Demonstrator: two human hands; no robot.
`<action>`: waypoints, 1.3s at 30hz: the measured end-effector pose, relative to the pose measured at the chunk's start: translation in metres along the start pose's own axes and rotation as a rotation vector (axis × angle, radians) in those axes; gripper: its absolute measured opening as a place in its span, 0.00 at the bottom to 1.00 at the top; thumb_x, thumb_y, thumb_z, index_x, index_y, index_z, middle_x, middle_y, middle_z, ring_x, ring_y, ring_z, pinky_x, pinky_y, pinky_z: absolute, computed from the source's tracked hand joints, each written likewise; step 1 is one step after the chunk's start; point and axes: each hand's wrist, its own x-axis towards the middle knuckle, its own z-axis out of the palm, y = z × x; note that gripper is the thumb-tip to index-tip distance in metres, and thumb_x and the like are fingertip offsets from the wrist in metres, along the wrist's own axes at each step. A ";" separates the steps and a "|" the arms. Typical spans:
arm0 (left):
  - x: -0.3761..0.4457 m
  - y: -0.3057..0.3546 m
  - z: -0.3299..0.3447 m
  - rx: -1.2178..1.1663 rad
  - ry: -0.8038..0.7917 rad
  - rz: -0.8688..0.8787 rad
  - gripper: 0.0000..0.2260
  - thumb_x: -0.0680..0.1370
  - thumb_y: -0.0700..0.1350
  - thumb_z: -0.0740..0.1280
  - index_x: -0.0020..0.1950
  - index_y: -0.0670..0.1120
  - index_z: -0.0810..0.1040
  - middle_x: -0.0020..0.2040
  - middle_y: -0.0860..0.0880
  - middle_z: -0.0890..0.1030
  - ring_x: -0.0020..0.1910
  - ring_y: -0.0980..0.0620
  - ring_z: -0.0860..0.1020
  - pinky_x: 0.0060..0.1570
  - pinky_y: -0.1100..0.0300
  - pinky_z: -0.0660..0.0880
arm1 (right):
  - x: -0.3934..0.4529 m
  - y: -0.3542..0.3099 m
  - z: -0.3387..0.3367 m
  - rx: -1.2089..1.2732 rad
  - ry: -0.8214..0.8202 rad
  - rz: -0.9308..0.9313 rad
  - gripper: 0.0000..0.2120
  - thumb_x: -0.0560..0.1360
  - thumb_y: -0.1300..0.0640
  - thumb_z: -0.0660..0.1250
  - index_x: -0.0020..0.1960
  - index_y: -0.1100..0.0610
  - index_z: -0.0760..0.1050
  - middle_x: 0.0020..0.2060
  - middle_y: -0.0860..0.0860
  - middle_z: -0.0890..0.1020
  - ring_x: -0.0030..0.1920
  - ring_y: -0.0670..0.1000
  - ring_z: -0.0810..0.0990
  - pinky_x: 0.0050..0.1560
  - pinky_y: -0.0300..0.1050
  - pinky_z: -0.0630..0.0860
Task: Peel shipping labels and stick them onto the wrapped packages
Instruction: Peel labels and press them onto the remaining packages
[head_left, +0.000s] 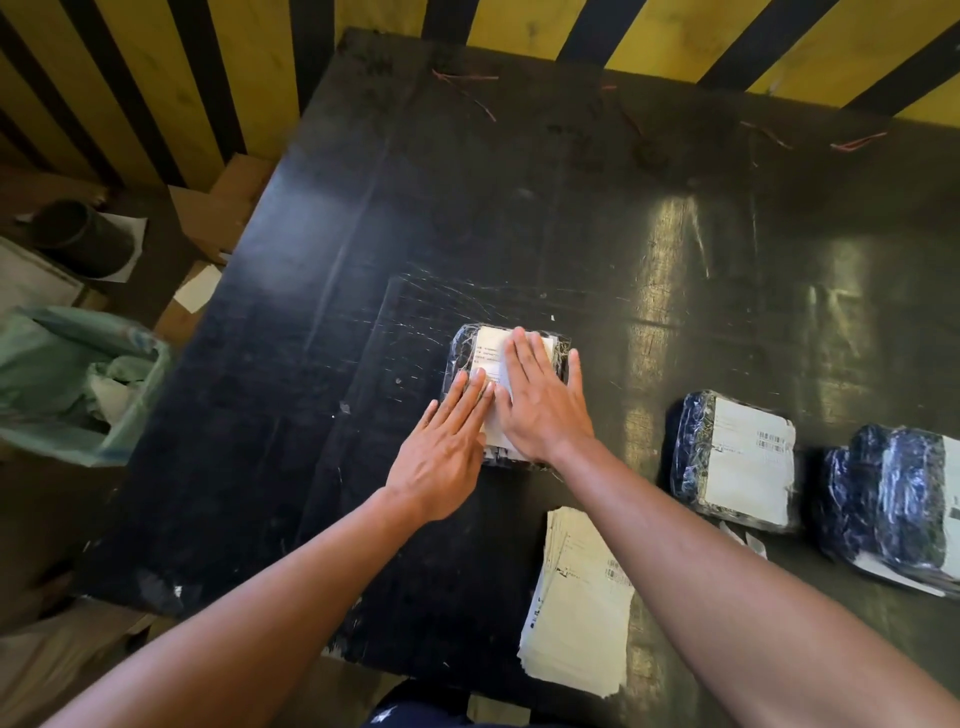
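Observation:
A dark plastic-wrapped package (458, 349) lies in the middle of the black table (363, 234) with a white shipping label (489, 347) on its top. My right hand (540, 400) lies flat on the label, fingers straight. My left hand (447, 447) presses the label's near left part with straight fingers, right beside the right hand. A stack of white label sheets (576, 608) lies near the front edge, under my right forearm.
Two more wrapped packages with labels lie at the right, one (737, 457) nearer the middle and one (898, 499) at the frame edge. A bin lined with a green bag (67, 379) stands left of the table. Cardboard and a black cylinder (78, 234) lie on the floor beyond it.

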 end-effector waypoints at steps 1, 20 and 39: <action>0.000 -0.001 0.000 0.000 -0.001 -0.001 0.28 0.86 0.54 0.41 0.86 0.51 0.41 0.86 0.54 0.36 0.84 0.56 0.34 0.84 0.49 0.47 | 0.004 0.004 -0.002 -0.014 -0.016 0.026 0.32 0.87 0.44 0.44 0.85 0.54 0.38 0.85 0.49 0.40 0.85 0.50 0.38 0.82 0.67 0.37; 0.001 -0.001 0.001 0.007 -0.061 -0.023 0.28 0.88 0.53 0.47 0.86 0.54 0.38 0.84 0.57 0.34 0.82 0.57 0.32 0.84 0.47 0.45 | -0.048 0.032 0.007 -0.121 0.008 0.096 0.33 0.86 0.42 0.47 0.86 0.54 0.42 0.85 0.48 0.42 0.85 0.52 0.40 0.80 0.68 0.36; 0.005 0.001 -0.011 0.040 -0.095 -0.030 0.28 0.88 0.52 0.46 0.85 0.53 0.36 0.83 0.57 0.32 0.82 0.56 0.31 0.84 0.47 0.46 | -0.102 -0.019 0.037 0.006 0.028 -0.112 0.38 0.85 0.44 0.50 0.84 0.53 0.31 0.83 0.49 0.30 0.81 0.50 0.27 0.81 0.64 0.32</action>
